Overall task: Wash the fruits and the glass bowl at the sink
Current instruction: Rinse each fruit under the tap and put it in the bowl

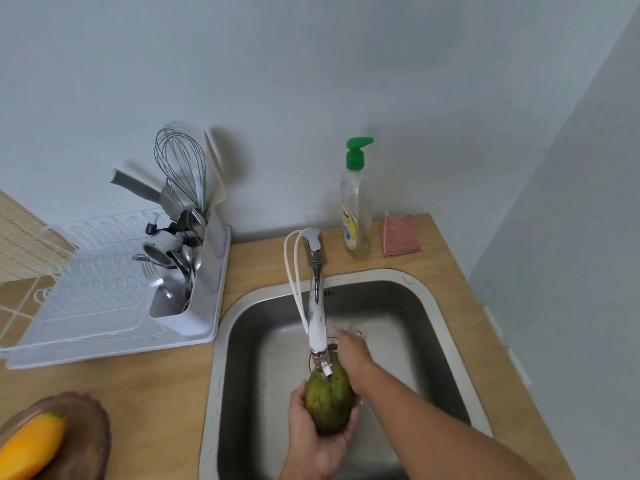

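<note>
A green mango (329, 403) is held over the steel sink (446, 327), right under the faucet spout (318, 327). My left hand (311, 441) cups the mango from below. My right hand (353, 362) lies against the mango's upper right side, fingers reaching past it toward the spout. At the lower left a brown glass bowl (86, 441) stands on the wooden counter with a yellow fruit (31, 445) in it. Running water cannot be made out.
A white dish rack (104, 306) with a whisk and cutlery stands left of the sink. A dish soap bottle with a green pump (356, 206) and a pink sponge (401, 235) stand behind the sink. A grey wall closes the right side.
</note>
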Demonstrator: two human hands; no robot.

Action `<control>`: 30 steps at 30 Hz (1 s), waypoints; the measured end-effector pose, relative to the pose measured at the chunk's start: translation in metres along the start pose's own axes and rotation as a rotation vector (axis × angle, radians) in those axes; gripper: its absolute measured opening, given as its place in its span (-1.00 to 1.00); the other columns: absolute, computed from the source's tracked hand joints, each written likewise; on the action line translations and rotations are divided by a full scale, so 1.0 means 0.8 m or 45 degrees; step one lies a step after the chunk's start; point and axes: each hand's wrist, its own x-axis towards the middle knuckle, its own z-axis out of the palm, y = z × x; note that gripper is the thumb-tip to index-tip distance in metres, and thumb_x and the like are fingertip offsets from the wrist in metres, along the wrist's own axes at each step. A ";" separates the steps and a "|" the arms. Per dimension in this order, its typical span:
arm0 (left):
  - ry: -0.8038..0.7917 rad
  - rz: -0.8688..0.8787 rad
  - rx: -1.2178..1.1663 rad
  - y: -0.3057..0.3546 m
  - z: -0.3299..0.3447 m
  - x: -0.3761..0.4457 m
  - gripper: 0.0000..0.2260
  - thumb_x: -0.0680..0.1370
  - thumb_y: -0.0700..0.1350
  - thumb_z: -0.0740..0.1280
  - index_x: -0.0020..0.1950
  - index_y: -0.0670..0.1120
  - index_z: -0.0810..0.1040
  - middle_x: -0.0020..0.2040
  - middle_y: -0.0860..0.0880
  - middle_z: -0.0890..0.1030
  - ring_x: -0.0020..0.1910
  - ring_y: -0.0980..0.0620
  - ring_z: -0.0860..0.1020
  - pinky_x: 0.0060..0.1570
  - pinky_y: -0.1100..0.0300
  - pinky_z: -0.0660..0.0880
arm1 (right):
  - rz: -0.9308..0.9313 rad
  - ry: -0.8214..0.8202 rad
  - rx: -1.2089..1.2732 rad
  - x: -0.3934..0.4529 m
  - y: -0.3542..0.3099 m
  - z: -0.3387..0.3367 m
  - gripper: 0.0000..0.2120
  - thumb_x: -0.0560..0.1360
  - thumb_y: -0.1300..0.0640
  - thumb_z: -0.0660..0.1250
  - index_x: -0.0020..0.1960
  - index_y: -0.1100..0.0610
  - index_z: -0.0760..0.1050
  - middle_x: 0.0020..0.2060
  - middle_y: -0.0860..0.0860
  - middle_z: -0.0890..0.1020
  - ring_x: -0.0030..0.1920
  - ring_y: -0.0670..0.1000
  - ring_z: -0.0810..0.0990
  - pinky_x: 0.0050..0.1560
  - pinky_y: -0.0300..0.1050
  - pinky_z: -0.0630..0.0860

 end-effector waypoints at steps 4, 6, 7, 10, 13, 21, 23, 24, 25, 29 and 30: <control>0.113 0.011 0.042 0.056 -0.025 -0.032 -0.52 0.55 0.15 0.16 0.12 -0.20 0.64 -0.05 -0.26 0.70 -0.09 -0.21 0.67 -0.05 -0.04 0.59 | -0.435 0.045 -0.548 -0.120 0.007 -0.004 -0.44 0.51 -0.25 0.04 0.44 -0.09 0.42 0.46 0.00 0.44 0.41 0.08 0.48 0.44 0.14 0.42; 0.180 0.175 0.154 0.051 -0.020 -0.025 -0.56 0.59 0.07 0.10 -0.07 -0.21 0.65 -0.21 -0.20 0.68 -0.27 -0.09 0.67 -0.12 0.08 0.56 | -0.527 0.055 -0.732 -0.165 0.027 0.008 -0.35 0.54 -0.24 0.04 0.62 -0.17 0.12 0.62 -0.10 0.12 0.51 0.01 0.34 0.51 0.01 0.31; 0.253 0.243 0.282 0.058 -0.019 -0.024 -0.60 0.58 0.04 0.11 -0.17 -0.18 0.62 -0.29 -0.18 0.64 -0.36 -0.06 0.64 -0.22 0.11 0.55 | -0.541 0.074 -0.759 -0.173 0.033 0.011 -0.35 0.58 -0.21 0.04 0.65 -0.18 0.06 0.63 -0.11 0.05 0.51 -0.01 0.33 0.51 -0.04 0.29; 0.512 0.431 0.597 0.063 -0.034 -0.016 -0.63 0.48 0.10 0.21 -0.17 -0.13 0.68 -0.14 -0.21 0.70 -0.16 -0.16 0.67 -0.08 -0.07 0.63 | -0.444 -0.030 -0.483 -0.161 0.021 0.007 -0.41 0.53 -0.26 0.14 0.54 -0.20 0.25 0.57 -0.12 0.25 0.41 0.01 0.48 0.45 0.05 0.41; 0.620 0.662 0.834 0.045 -0.025 -0.034 -0.73 0.62 0.01 0.18 -0.04 0.05 0.68 0.05 -0.15 0.66 0.05 -0.10 0.62 0.16 -0.12 0.57 | -0.115 -0.025 0.107 -0.124 -0.017 -0.003 -0.58 0.40 -0.13 0.39 0.22 -0.02 0.57 0.15 0.04 0.70 0.12 0.07 0.68 0.28 0.13 0.60; 0.286 -0.052 0.114 0.043 -0.020 -0.045 -0.42 0.53 0.31 0.21 0.17 -0.18 0.60 0.03 -0.33 0.67 -0.01 -0.29 0.64 -0.14 -0.15 0.64 | 0.003 -0.048 0.234 -0.119 -0.020 -0.011 -0.61 0.44 -0.11 0.36 0.15 0.09 0.66 0.08 0.23 0.71 -0.01 0.09 0.69 0.09 0.01 0.59; 0.240 -0.089 0.115 0.043 -0.026 -0.051 -0.43 0.54 0.29 0.19 0.21 -0.18 0.60 0.04 -0.30 0.70 0.06 -0.28 0.64 -0.02 -0.17 0.63 | -0.140 -0.020 -0.068 -0.143 -0.007 -0.011 -0.44 0.57 -0.18 0.28 0.53 -0.04 0.37 0.39 0.07 0.57 0.32 0.10 0.58 0.35 0.04 0.45; 0.262 -0.055 0.138 0.046 -0.029 -0.046 -0.44 0.55 0.28 0.19 0.24 -0.15 0.60 0.11 -0.26 0.70 0.16 -0.26 0.63 0.14 -0.15 0.58 | -0.183 -0.021 -0.250 -0.152 0.001 -0.010 -0.30 0.59 -0.23 0.24 0.65 -0.08 0.11 0.55 0.01 0.39 0.48 0.10 0.44 0.47 0.08 0.32; 0.277 0.011 0.159 0.047 -0.030 -0.043 -0.47 0.57 0.26 0.18 0.25 -0.12 0.61 0.17 -0.23 0.69 0.23 -0.23 0.60 0.25 -0.08 0.52 | -0.221 -0.029 -0.413 -0.162 0.009 -0.004 -0.23 0.59 -0.26 0.21 0.68 -0.14 -0.07 0.64 -0.06 0.21 0.58 0.07 0.32 0.53 0.12 0.22; 0.538 0.451 0.420 0.053 -0.040 -0.027 -0.71 0.68 -0.04 0.21 0.16 -0.23 0.57 -0.03 -0.14 0.68 -0.09 0.01 0.63 -0.23 0.38 0.49 | -0.357 -0.109 -0.532 -0.185 0.037 0.019 -0.41 0.59 -0.26 0.06 0.61 -0.27 0.12 0.62 -0.04 0.14 0.55 0.04 0.31 0.52 0.11 0.26; 0.539 0.536 0.461 0.054 -0.039 -0.032 -0.81 0.66 -0.11 0.27 0.20 -0.16 0.53 0.03 -0.14 0.67 -0.08 0.04 0.62 -0.18 0.32 0.50 | -0.347 -0.103 -0.415 -0.183 0.032 0.020 -0.38 0.53 -0.29 0.09 0.57 -0.22 0.25 0.55 0.00 0.30 0.47 0.03 0.42 0.49 0.07 0.35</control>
